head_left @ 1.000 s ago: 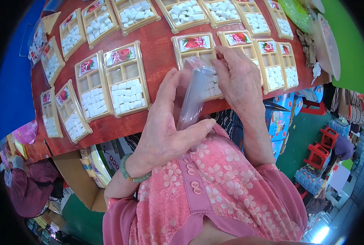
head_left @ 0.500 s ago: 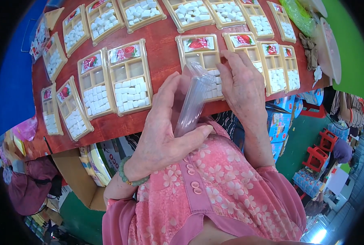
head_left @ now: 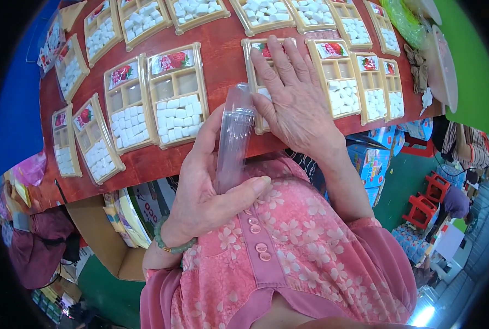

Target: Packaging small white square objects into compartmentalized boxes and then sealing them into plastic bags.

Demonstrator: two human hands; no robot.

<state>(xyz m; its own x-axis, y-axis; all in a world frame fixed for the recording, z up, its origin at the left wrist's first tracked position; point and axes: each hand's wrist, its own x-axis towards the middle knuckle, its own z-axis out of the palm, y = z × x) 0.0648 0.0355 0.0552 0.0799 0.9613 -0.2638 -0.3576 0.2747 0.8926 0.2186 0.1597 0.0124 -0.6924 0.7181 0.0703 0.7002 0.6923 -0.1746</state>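
Left hand (head_left: pixel 195 186) has the clear plastic stack (head_left: pixel 234 142) — fingers behind its left side, thumb across the low end, stack tilted in front of the body at the edge of the red table (head_left: pixel 221 66). Can't tell how hard it squeezes. Right hand (head_left: pixel 299 104) is palm-down over the tan tray (head_left: pixel 248 61), fingers laid out flat, slightly spread, pinching nothing. Thumb tip sits right by the stack's upper end; contact unclear.

Handling, my read: thin clear shells, very light, springy, slick. Walls should dent or crease under a hard pinch, and nested layers could slide or cling. Best hold is along the long edges, light thumb pressure, off the flat faces. Tray looks like thin moulded plastic too, so take it by the rim — clear of the neighbouring tray (head_left: pixel 330 69) and its white pieces (head_left: pixel 343 97).
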